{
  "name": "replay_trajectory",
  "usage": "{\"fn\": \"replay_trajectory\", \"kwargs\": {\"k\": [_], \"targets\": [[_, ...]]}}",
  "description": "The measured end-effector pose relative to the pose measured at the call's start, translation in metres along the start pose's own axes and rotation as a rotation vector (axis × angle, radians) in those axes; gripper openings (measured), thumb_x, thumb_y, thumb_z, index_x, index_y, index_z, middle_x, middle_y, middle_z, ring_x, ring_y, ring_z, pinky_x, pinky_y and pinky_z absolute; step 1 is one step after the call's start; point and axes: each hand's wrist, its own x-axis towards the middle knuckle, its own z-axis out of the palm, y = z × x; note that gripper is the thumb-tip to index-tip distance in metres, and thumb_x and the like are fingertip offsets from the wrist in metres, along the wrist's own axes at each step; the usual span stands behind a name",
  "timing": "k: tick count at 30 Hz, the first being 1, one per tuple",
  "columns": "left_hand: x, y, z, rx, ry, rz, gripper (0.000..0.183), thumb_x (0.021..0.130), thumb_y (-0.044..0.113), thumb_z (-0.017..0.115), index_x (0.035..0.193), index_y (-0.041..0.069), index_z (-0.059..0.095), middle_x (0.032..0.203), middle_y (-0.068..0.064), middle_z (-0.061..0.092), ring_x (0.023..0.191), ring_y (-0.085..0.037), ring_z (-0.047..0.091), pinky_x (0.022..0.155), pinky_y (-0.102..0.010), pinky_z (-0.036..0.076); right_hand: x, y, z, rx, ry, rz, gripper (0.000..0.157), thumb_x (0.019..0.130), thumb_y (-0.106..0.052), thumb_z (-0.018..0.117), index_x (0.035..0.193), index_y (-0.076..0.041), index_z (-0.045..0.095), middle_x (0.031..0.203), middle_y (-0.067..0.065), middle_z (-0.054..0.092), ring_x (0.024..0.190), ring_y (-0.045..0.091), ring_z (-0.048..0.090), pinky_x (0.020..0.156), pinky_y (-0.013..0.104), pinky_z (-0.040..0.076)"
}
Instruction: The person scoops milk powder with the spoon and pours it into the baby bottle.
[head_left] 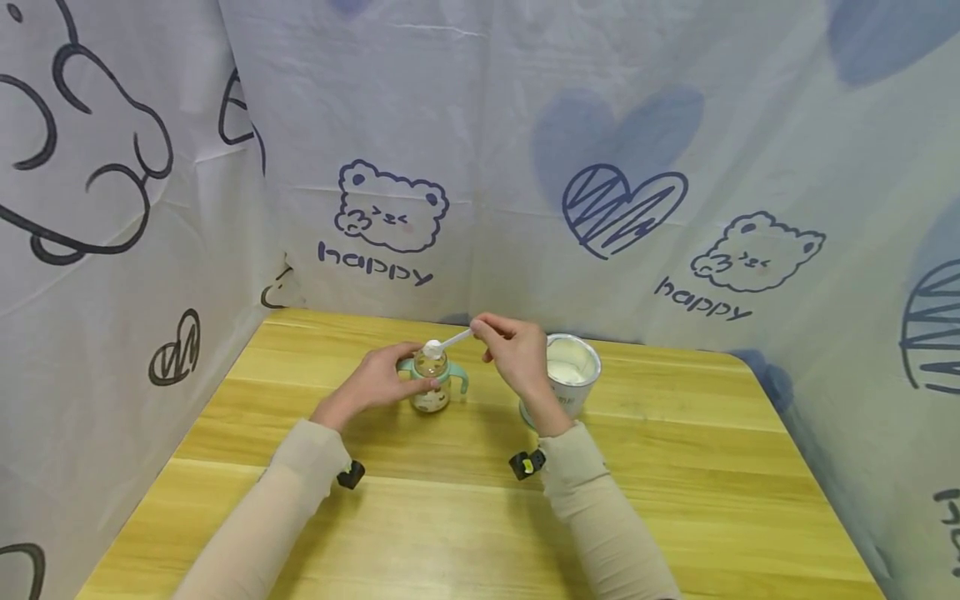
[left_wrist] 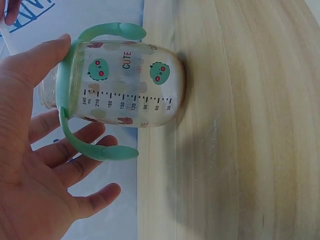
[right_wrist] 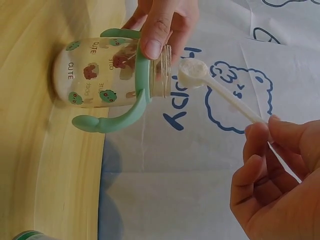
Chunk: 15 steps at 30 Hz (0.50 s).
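A clear baby bottle (left_wrist: 127,82) with a green two-handled collar and printed cartoon faces stands upright and uncapped on the table. My left hand (head_left: 377,379) grips it at the collar, thumb on the near side and index finger behind the neck; the other fingers are spread. My right hand (head_left: 516,348) pinches the handle of a white measuring scoop (right_wrist: 194,71). White powder fills the scoop's bowl, which is held level just above the open bottle mouth (right_wrist: 166,70). Right beside my right hand and wrist stands an open can (head_left: 583,385) of white powder, partly hidden by them.
The wooden table (head_left: 420,533) runs back to a white cloth (head_left: 495,233) with blue hearts and bears. Another cloth wall (head_left: 217,250) borders the left side. Small black cameras (head_left: 350,475) sit at both wrists.
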Motion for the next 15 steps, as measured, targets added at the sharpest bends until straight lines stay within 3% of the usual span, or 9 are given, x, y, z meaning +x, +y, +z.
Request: {"fn": "replay_trajectory", "kwargs": {"k": [15], "targets": [[-0.0008, 0.001, 0.0003, 0.004, -0.002, -0.007, 0.083, 0.089, 0.053, 0.082, 0.153, 0.009, 0.054, 0.144, -0.017, 0.065, 0.132, -0.037, 0.062, 0.112, -0.057, 0.051, -0.0051, 0.0034, -0.0043, -0.046, -0.049, -0.032, 0.019, 0.1, -0.021, 0.074, 0.109, -0.006, 0.083, 0.099, 0.02, 0.08, 0.056, 0.009, 0.064, 0.045, 0.02, 0.036]]}}
